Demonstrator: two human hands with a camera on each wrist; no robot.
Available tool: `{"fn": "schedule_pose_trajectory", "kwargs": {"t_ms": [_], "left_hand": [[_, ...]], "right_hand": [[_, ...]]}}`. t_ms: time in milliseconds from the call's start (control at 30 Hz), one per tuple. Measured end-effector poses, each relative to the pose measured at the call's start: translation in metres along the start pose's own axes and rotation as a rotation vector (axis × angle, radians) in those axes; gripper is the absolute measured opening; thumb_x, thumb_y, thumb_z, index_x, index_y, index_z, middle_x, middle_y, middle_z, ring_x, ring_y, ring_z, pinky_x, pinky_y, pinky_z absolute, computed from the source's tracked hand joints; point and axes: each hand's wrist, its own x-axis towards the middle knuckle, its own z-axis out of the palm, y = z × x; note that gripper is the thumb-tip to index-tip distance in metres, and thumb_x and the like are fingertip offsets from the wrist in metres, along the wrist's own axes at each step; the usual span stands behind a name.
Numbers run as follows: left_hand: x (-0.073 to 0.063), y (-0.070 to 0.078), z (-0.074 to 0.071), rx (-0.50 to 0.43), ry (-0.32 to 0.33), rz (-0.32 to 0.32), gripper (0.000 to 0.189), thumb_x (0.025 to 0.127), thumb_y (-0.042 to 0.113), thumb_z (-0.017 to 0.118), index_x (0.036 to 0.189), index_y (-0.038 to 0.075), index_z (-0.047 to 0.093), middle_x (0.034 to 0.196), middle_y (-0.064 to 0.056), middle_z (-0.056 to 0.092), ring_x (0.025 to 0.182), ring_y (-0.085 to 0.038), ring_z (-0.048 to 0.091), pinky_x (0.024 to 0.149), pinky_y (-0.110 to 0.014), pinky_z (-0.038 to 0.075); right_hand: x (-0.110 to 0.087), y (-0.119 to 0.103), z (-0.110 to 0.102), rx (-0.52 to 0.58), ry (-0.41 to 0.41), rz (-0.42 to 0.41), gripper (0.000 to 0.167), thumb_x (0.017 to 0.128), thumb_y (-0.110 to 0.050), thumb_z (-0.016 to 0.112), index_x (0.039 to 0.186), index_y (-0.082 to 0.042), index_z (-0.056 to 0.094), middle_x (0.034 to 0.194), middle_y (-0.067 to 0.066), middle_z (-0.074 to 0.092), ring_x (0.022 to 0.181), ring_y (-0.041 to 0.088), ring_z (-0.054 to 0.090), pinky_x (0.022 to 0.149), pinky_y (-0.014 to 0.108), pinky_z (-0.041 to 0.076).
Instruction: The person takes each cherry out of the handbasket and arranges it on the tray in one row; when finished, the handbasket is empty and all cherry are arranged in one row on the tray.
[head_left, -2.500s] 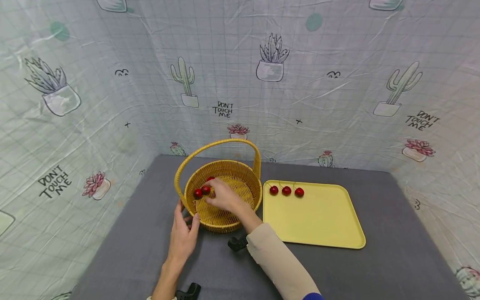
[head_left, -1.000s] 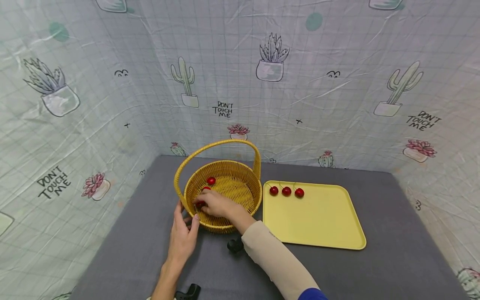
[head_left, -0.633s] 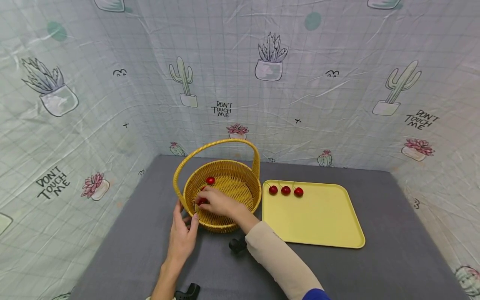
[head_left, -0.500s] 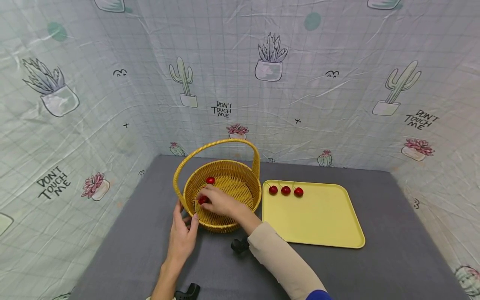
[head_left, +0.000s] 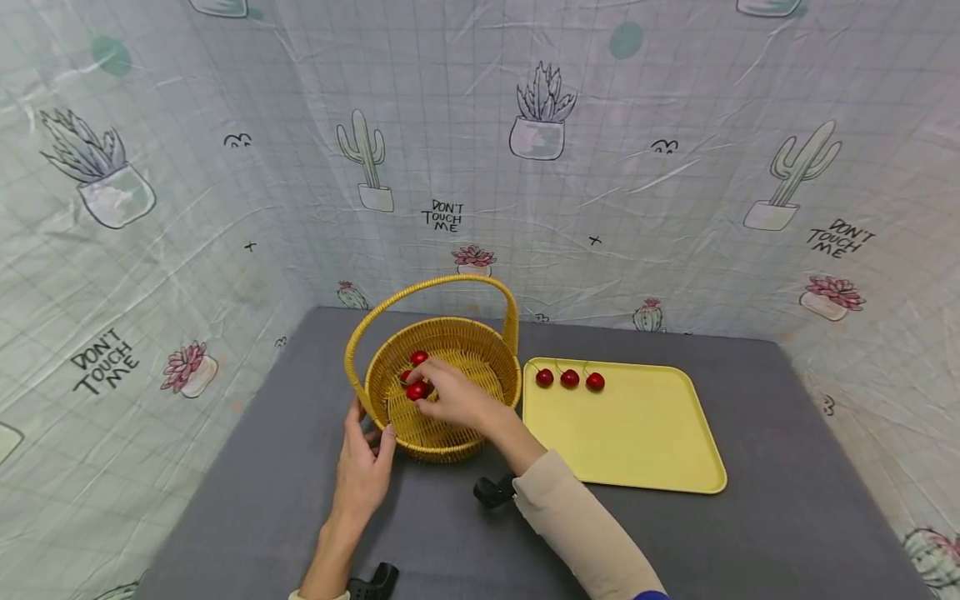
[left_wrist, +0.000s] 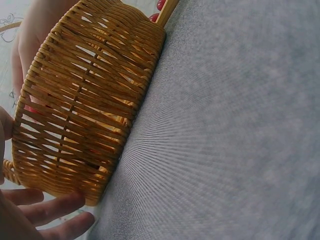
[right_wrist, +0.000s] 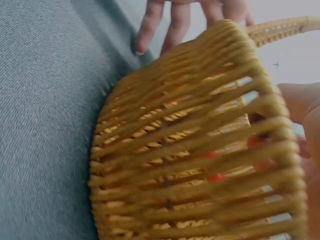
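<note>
My left hand (head_left: 363,471) holds the near left rim of a round yellow wicker basket (head_left: 442,454), thumb at the rim and fingers along its outside wall. Over the inside of the basket, my right hand (head_left: 457,396) pinches a red cherry (head_left: 417,391) between thumb and fingers. Behind it are two more cherries, one against the far left wall (head_left: 418,357) and one partly hidden by the fingers. The right wrist view shows only red patches through the weave. In the left wrist view, the left fingers (left_wrist: 55,210) spread against the wicker (left_wrist: 85,110).
A yellow tray (head_left: 630,433) lies right of the basket, with three stemmed cherries (head_left: 569,379) in a row at its far left. The basket's tall handle (head_left: 435,285) arches over it. Grey cloth (head_left: 780,433) covers the table, and a printed curtain (head_left: 630,233) hangs behind.
My right hand dipped to the basket's left side, took hold of a cherry, and has lifted it slightly up and right. My left hand stays at the rim; the tray cherries are unchanged.
</note>
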Motion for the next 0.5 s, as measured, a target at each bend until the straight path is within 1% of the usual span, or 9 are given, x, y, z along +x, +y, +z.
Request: {"fn": "schedule_pose_trajectory", "kwargs": {"t_ms": [100, 267, 500], "left_hand": [[0.0, 0.001, -0.001, 0.002, 0.004, 0.0, 0.073, 0.105, 0.032, 0.051, 0.162, 0.02, 0.007, 0.159, -0.016, 0.032, 0.112, -0.034, 0.065, 0.084, -0.047, 0.055], [0.0, 0.001, -0.001, 0.005, 0.0, -0.002, 0.073, 0.105, 0.032, 0.05, 0.163, 0.02, 0.006, 0.16, -0.016, 0.032, 0.113, -0.034, 0.065, 0.085, -0.047, 0.055], [-0.002, 0.002, 0.0, 0.008, -0.006, -0.011, 0.073, 0.105, 0.034, 0.048, 0.163, 0.023, 0.005, 0.16, -0.014, 0.033, 0.115, -0.031, 0.065, 0.085, -0.043, 0.055]], "right_hand": [[-0.006, -0.001, -0.007, 0.017, 0.025, -0.001, 0.035, 0.095, -0.017, 0.068, 0.129, -0.01, 0.059, 0.127, 0.005, 0.059, 0.104, 0.015, 0.061, 0.087, 0.024, 0.053], [-0.018, -0.002, -0.018, -0.003, 0.056, -0.014, 0.035, 0.095, -0.017, 0.068, 0.128, -0.008, 0.06, 0.126, 0.006, 0.059, 0.103, 0.017, 0.061, 0.087, 0.027, 0.053], [-0.037, 0.002, -0.036, -0.027, 0.132, -0.053, 0.031, 0.092, -0.014, 0.071, 0.123, -0.011, 0.064, 0.118, 0.004, 0.059, 0.102, 0.015, 0.061, 0.087, 0.029, 0.054]]}}
